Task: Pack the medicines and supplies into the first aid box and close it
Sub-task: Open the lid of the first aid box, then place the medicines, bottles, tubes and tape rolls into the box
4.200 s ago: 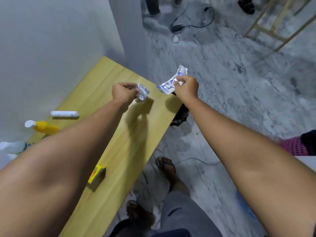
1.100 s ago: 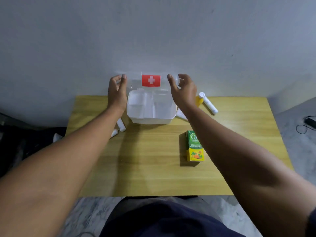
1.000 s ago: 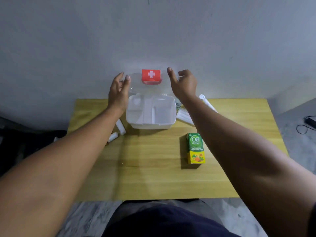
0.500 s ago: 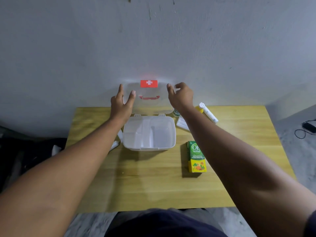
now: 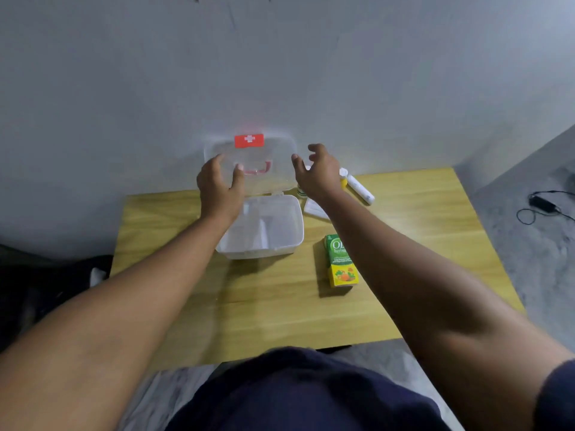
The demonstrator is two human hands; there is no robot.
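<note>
The translucent white first aid box (image 5: 259,252) stands open at the back of the wooden table (image 5: 270,309), its divided tray showing. Its clear lid (image 5: 277,150), with a red cross label (image 5: 249,140) and a red handle, stands upright against the wall. My left hand (image 5: 219,189) is spread in front of the lid's left edge, holding nothing. My right hand (image 5: 319,177) hovers just right of the lid, fingers curled apart and empty. A green-and-yellow carton (image 5: 340,259) lies right of the box. A white tube (image 5: 361,190), a yellow bottle (image 5: 343,178) and a white packet (image 5: 315,209) lie behind my right wrist.
The grey wall (image 5: 280,73) rises right behind the box. A dark bag (image 5: 46,284) sits on the floor left of the table. A black cable and adapter (image 5: 541,205) lie on the floor at the right. My lap is at the table's near edge.
The lid has swung up and back until it stands against the wall. My right hand has come off the lid's right edge; my left hand has dropped in front of the lid.
</note>
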